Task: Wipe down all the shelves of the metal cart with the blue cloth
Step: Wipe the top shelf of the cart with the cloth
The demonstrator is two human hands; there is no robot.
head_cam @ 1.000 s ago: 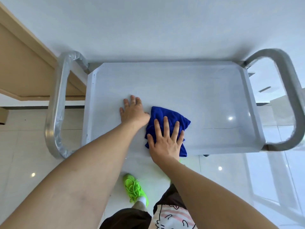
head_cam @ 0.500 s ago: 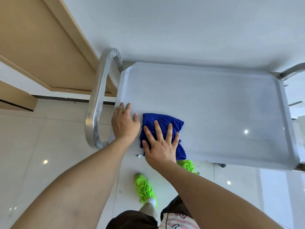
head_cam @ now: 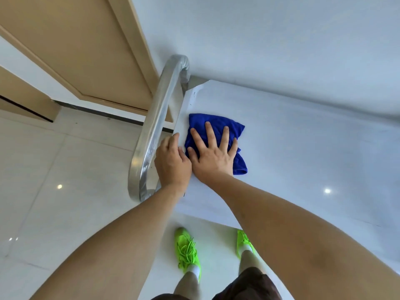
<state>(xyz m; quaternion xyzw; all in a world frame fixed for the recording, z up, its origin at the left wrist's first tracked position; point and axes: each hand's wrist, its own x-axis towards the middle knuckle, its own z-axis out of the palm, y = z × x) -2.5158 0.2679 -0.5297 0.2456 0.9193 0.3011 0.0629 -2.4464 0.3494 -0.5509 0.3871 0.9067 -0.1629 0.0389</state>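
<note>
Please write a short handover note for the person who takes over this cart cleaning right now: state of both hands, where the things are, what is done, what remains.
Right hand: flat, fingers spread, pressing the blue cloth onto the top shelf at its left end.
Left hand: resting on the shelf's left rim beside the cloth, next to the cart handle; it holds nothing that I can see.
Done: cannot be judged from this view; the cloth is now at the left edge of the top shelf.
Left: the lower shelves are not visible here, so count them as not yet wiped.
</note>
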